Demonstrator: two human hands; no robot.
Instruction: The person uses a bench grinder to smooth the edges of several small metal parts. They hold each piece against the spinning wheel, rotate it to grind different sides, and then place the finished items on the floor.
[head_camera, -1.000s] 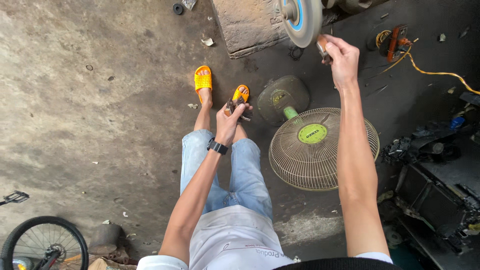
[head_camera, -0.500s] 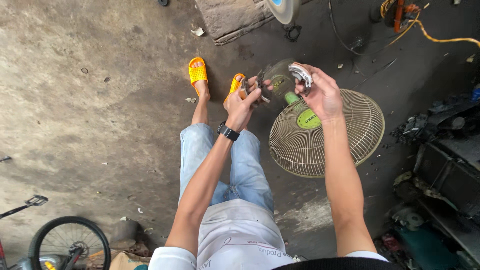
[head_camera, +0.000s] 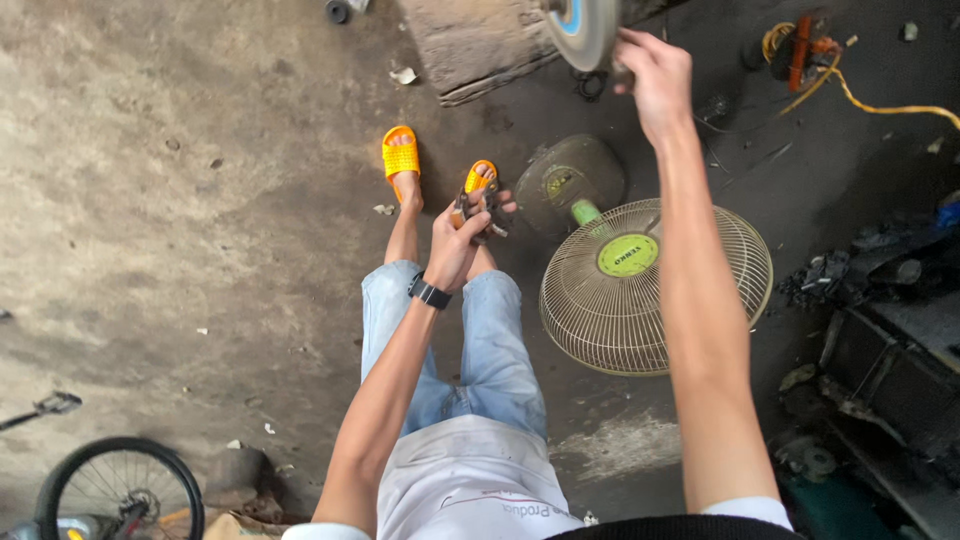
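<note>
hands: left (head_camera: 455, 240) around pliers (head_camera: 478, 215), right (head_camera: 655, 75) at grinding wheel (head_camera: 583, 28)

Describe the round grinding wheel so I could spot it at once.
Start at the floor fan lying flat on the concrete, and look past its dark base to the frame's top edge. There the right hand holds something small against a grey disc with a blue centre, the grinding wheel.
</note>
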